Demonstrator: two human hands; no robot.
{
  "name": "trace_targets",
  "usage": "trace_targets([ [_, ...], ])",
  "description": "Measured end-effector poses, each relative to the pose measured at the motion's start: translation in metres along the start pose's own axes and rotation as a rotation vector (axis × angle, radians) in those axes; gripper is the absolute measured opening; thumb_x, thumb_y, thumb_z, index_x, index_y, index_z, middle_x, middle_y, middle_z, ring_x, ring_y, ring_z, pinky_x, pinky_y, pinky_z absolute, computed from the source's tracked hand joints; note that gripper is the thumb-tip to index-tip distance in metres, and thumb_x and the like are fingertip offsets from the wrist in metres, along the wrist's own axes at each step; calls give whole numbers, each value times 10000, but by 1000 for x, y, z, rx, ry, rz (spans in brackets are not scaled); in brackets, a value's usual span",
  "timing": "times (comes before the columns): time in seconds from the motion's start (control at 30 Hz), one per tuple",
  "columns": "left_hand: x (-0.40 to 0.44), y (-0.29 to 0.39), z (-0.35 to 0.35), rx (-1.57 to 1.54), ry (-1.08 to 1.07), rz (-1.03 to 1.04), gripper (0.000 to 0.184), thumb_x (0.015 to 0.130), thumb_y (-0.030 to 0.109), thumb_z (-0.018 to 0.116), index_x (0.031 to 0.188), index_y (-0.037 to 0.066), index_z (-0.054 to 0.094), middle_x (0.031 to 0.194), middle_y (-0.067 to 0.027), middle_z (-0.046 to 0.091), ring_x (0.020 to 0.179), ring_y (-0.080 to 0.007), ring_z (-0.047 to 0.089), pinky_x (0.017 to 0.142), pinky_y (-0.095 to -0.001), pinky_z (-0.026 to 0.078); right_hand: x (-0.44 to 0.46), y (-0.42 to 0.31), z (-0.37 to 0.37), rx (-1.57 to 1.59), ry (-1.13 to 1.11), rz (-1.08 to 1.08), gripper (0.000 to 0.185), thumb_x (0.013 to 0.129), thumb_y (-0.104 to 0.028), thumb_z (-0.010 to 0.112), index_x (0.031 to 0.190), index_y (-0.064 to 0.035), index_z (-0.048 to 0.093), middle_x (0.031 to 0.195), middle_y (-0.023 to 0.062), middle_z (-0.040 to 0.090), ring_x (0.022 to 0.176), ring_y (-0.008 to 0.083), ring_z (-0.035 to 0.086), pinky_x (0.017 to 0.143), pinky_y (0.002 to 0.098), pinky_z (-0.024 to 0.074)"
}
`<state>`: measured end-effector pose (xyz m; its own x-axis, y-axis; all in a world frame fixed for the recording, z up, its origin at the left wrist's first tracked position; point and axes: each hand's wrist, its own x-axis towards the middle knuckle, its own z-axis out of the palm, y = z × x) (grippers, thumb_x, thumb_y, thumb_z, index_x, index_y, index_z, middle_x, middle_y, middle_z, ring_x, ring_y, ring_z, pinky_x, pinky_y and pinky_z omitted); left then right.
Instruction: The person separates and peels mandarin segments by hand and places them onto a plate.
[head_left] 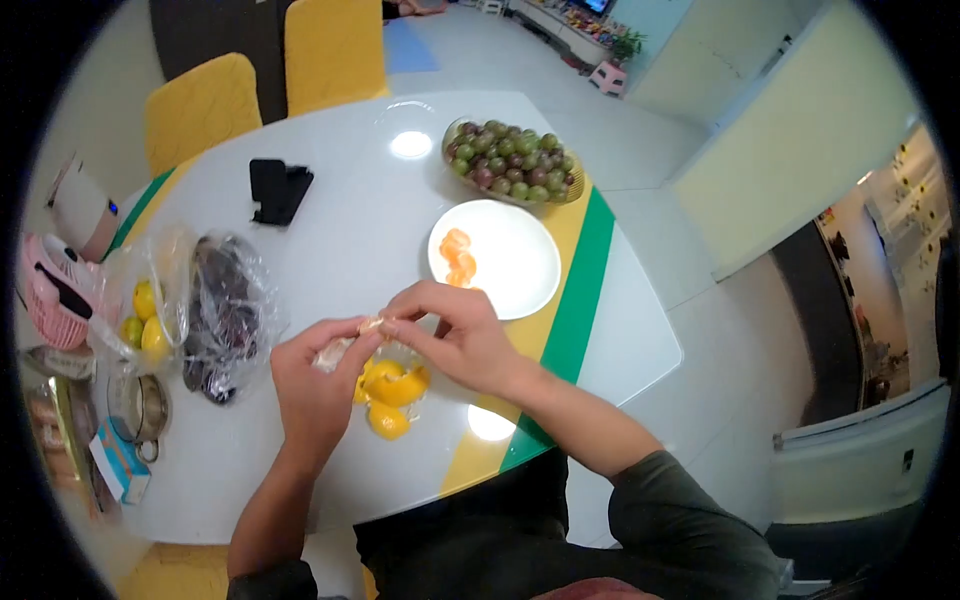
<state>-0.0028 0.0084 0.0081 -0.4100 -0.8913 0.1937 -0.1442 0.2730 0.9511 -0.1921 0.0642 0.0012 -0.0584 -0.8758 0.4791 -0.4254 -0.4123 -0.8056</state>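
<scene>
My left hand [318, 375] and my right hand [455, 335] meet over the table, fingers pinched on a small piece of peeled orange [373, 325]. More of the pale fruit shows inside my left hand. Yellow-orange peel [390, 390] lies on the table just below the hands. Beyond my right hand is a white plate [515, 260], with several orange segments [458, 257] along its left side. A basket heaped with green and purple grapes [513, 162] stands behind the plate.
On the left are a plastic bag with yellow fruit [150, 320], a bag of dark items [225, 310], a glass cup [140, 408], a blue and white box [120, 462] and a pink fan [62, 290]. A black stand [278, 190] sits farther back, near yellow chairs [205, 110].
</scene>
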Motion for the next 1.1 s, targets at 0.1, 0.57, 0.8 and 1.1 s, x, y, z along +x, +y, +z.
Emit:
trace_targets([
  [0.1,-1,3,1,5,-12,-26,184,864,58,786,993,-69,754,868,-88,760,790,-100,670,757,-254,534,0,-1,-3,-20,3,-36,78,923,-84,719,956,-18,694,947,77,665,782,171,650,651,272,507],
  [0.57,-2,1,3,-137,-21,-89,169,875,57,778,974,-77,751,777,-48,706,625,-66,596,586,-210,476,-3,1,1,2,3,-88,78,943,-62,682,999,-18,652,992,95,643,813,204,675,699,297,540],
  [0.8,-3,8,2,-141,-54,-147,172,878,64,782,979,-72,755,779,-45,711,625,-63,600,581,-208,488,-4,5,1,31,-24,-62,69,946,-42,671,993,-4,637,970,99,630,776,199,662,683,293,535],
  [1.1,-4,8,2,-114,-75,-155,177,875,67,786,984,-69,759,809,-56,729,679,-75,630,639,-223,517,-3,1,1,86,-59,47,84,997,-70,614,980,0,570,928,103,598,748,183,661,659,296,529],
])
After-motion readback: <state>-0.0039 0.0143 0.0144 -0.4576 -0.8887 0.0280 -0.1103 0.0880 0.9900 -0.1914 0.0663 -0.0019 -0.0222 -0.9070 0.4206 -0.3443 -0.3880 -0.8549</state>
